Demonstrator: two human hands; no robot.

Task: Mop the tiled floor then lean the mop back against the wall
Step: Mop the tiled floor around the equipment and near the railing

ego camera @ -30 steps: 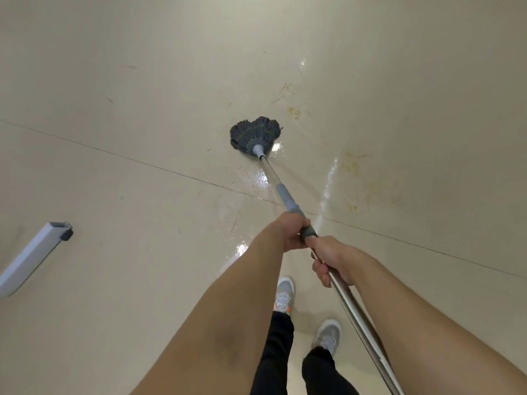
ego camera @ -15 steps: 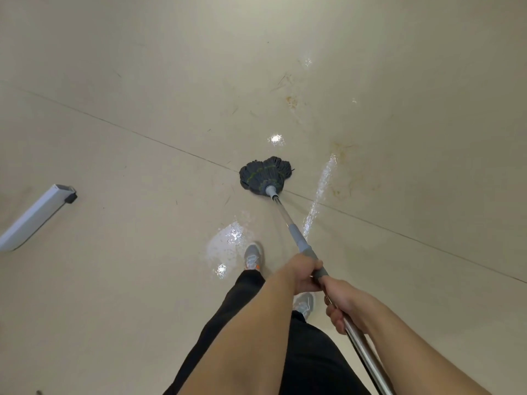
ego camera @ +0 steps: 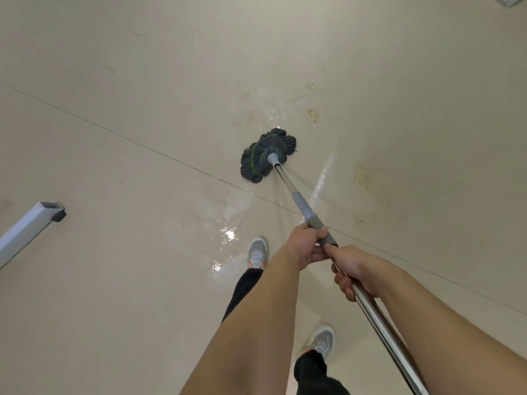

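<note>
The mop has a dark grey string head [ego camera: 266, 156] pressed flat on the cream tiled floor [ego camera: 142, 280], just beyond a grout line. Its metal handle [ego camera: 373, 315] slants from the head down to the lower right. My left hand [ego camera: 306, 246] grips the grey sleeve of the handle. My right hand [ego camera: 349, 270] is closed round the bare metal just behind it. Wet shiny patches lie on the tiles between the mop head and my feet. Yellowish stains [ego camera: 363, 175] mark the floor to the right of the head.
A white furniture leg with a black foot [ego camera: 31, 226] juts in from the left edge. My two grey shoes [ego camera: 256, 252] stand on the wet tiles below the mop head. A small grey object shows at the top right corner [ego camera: 513, 0].
The mop head was pulled back towards my feet, then pushed forward and right again. My feet have shifted, the left one stepping ahead. Both hands have stayed on the handle.
</note>
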